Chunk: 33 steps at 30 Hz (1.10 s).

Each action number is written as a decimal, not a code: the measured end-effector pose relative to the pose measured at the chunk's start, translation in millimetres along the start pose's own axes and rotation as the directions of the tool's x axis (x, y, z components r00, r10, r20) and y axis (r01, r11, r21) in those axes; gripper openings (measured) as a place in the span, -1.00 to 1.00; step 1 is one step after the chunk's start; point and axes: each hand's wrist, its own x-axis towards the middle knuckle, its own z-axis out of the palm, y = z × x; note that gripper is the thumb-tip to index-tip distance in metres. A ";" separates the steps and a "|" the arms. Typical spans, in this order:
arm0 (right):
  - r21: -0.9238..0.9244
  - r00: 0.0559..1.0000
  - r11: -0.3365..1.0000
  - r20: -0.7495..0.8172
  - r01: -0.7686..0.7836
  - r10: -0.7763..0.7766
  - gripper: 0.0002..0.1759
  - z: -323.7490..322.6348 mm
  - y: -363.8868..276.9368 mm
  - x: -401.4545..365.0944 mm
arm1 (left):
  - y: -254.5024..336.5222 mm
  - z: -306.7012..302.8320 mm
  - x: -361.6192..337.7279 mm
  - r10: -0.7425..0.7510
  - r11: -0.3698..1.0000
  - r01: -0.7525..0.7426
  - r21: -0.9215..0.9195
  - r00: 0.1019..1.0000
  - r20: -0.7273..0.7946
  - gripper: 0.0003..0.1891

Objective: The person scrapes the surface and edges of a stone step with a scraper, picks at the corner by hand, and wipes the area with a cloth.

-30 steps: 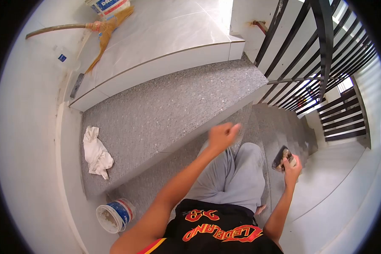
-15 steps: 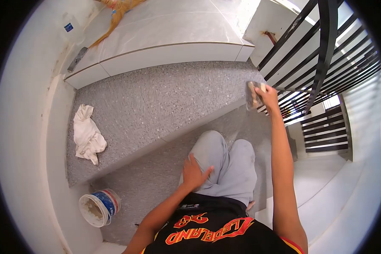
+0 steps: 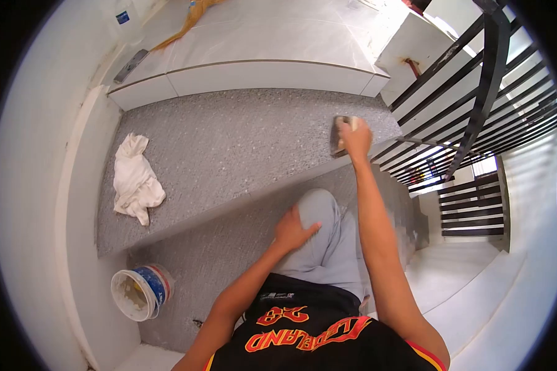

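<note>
My right hand (image 3: pixel 357 139) is closed round the pale handle of a flat trowel (image 3: pixel 338 137), whose dark plate is slightly blurred. The trowel is at the right end of the speckled grey step (image 3: pixel 229 148), close to its front edge. Resting on my bent knee is my left hand (image 3: pixel 295 232), empty, with the thumb apart from the fingers. A crumpled white cloth (image 3: pixel 135 182) lies on the left part of the same step.
On the lower step at left, a tilted paint bucket (image 3: pixel 155 284) has residue inside. The tiled upper step holds a flat grey tool (image 3: pixel 131 66), broom bristles (image 3: pixel 189 28) and a plastic bottle (image 3: pixel 125 18). Black railing bars (image 3: pixel 486 93) line the right side.
My right hand has moved the trowel leftward along the step, away from the railing. My left hand stays on the knee. The camera view has shifted a little.
</note>
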 end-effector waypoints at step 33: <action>0.343 0.738 0.884 0.674 -0.317 0.003 -0.69 -126.5 13.7 -238.2 | -26.1 -297.3 131.8 0.176 0.896 -0.202 0.395 0.979 0.101 -0.46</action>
